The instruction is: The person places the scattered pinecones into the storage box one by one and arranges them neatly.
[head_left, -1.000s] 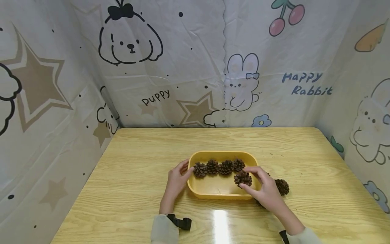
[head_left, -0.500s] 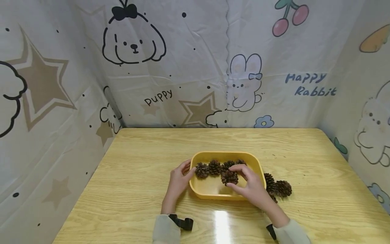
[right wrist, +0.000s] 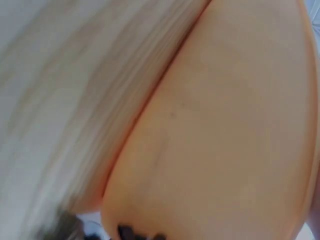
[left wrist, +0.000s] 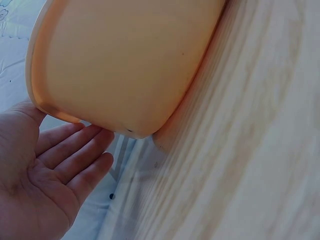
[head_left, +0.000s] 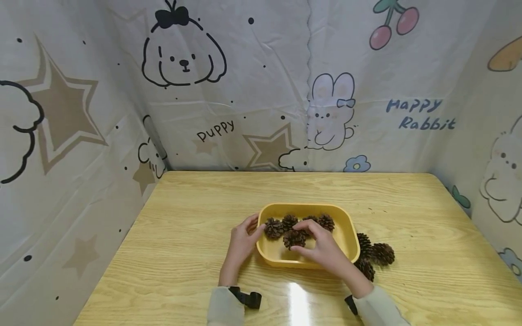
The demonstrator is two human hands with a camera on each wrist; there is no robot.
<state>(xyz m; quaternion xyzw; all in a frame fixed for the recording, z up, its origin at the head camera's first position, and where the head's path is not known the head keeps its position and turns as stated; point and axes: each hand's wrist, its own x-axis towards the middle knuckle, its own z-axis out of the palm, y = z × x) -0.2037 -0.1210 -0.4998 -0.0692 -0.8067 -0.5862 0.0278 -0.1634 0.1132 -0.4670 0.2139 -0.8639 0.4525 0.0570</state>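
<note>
A yellow plastic basin (head_left: 346, 235) stands on the table, with several brown pinecones (head_left: 273, 228) in a row along its far side. At its left end my left hand (head_left: 243, 235) holds the rim, the thumb over the edge and the fingers against the outer wall. The left wrist view has that hand (left wrist: 50, 175) under the basin's side (left wrist: 130, 60). My right hand (head_left: 322, 246) pinches another pinecone (head_left: 294, 240) between thumb and fingers, over the basin's near middle, and partly covers one cone of the row. Basin wall (right wrist: 215, 125) fills much of the right wrist view, hiding most of that hand.
More pinecones (head_left: 382, 254) lie on the table (head_left: 195, 217) against the basin's right end, near my right forearm. A printed cloth (head_left: 261, 90) surrounds the table at the back and sides.
My right hand has carried its pinecone leftward, from the basin's right end to its near middle. The left hand stays at the rim. The view has shifted slightly.
</note>
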